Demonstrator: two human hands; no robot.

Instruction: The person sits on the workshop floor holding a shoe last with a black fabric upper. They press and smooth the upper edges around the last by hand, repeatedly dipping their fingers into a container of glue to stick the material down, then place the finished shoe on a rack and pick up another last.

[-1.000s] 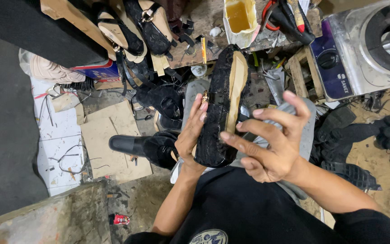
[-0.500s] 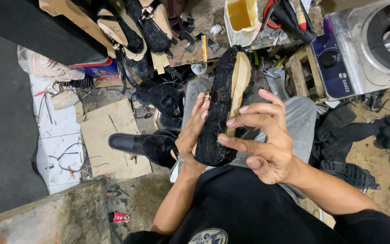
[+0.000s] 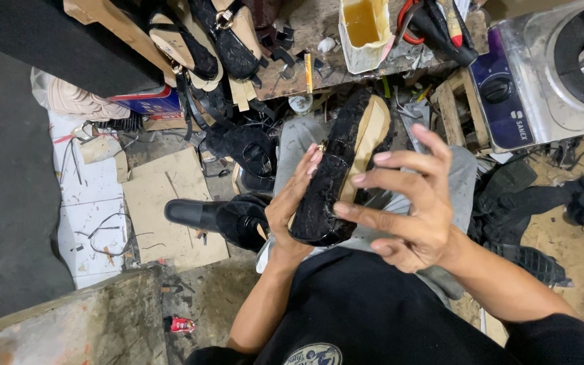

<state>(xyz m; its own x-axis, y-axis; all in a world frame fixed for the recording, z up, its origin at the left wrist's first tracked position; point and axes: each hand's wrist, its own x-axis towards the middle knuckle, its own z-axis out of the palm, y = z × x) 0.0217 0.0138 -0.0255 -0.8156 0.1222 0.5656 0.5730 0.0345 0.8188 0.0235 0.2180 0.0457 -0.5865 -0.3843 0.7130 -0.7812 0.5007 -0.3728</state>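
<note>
Left grip: left hand [image 3: 297,203] cupped the black shoe [image 3: 336,179] from its 9 o'clock side, fingers closed along the upper, thumb under the toe end.
Right grip: right hand [image 3: 407,206] hovered spread at the shoe's 3 o'clock, fingers [image 3: 380,179] splayed and loose, tips just touching the tan insole edge [image 3: 366,135]; it clasped nothing.
Shoe: it lay over the lap on grey trousers [image 3: 464,176], toe near the body at 6 o'clock, heel pointing to 12 o'clock.
Doing it well: judged from the pose, the left hand should have kept the shoe steady while the fingertips pressed evenly along the insole edge, seating it without creasing.
At 12 o'clock: wooden surface [image 3: 312,67] carried a cut plastic jug of yellowish liquid [image 3: 365,30] and red-handled pliers [image 3: 417,17].
At 9 o'clock: a black boot [image 3: 201,215] lay on the floor beside cardboard sheets [image 3: 163,203].
At 2 o'clock: a steel machine with a dial [image 3: 542,74].
</note>
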